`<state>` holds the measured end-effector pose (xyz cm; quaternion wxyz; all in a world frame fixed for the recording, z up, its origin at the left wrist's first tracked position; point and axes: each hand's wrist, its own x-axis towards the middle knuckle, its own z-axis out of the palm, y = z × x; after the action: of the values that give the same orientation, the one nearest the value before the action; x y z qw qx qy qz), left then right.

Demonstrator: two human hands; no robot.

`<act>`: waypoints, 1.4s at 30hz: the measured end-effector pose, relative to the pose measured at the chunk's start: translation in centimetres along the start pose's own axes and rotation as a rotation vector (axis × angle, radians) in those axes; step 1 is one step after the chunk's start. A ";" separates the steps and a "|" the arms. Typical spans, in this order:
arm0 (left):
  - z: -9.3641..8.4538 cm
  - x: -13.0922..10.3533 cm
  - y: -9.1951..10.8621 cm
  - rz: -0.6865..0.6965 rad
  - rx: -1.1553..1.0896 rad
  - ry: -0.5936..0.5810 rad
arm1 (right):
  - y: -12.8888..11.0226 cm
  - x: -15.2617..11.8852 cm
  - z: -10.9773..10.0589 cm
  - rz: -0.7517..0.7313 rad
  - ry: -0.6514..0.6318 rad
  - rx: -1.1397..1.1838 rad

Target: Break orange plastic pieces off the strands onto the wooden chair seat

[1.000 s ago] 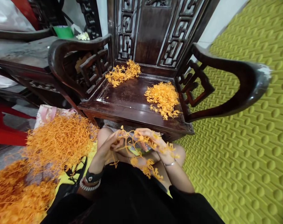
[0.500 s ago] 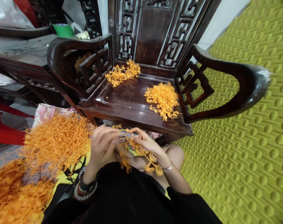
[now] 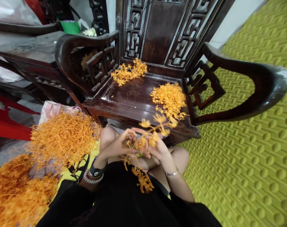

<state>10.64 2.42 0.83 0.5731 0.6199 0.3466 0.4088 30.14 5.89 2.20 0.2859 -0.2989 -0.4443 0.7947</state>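
My right hand (image 3: pixel 158 148) is closed around thin orange plastic strands (image 3: pixel 155 127), slightly blurred, with claw-like, flower-shaped clusters on their stems. Some clusters stick up past the fingers, toward the chair. Close beside it, my left hand (image 3: pixel 121 144) has its fingers and thumb curled about the stems on the left side of the same bunch. Below the hands, an orange cluster (image 3: pixel 144 181) dangles in front of the black shirt. On the wooden chair seat (image 3: pixel 131 97) lie a loose orange pile (image 3: pixel 169 97) at right and a smaller orange pile (image 3: pixel 129 72) at the back left.
Left of my legs is a large heap of bare orange stems (image 3: pixel 65 138), with more orange pieces (image 3: pixel 22 201) below it. A pink-handled bag (image 3: pixel 47 110) and a red stool (image 3: pixel 11 123) stand behind. Yellow textured matting (image 3: pixel 247 164) covers the right side.
The strands have swung up, with clusters now above my right hand that earlier hung below it. My left hand has moved right and turned its palm inward. The view has shifted slightly.
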 end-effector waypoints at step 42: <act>2.8 -0.1 -1.7 -0.227 0.329 0.078 | 3.8 4.2 1.3 -0.073 -0.020 -0.095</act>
<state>13.23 1.35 -0.94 0.4925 0.6458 0.4985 0.3032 25.67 6.53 -1.49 0.2956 -0.2879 -0.4949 0.7647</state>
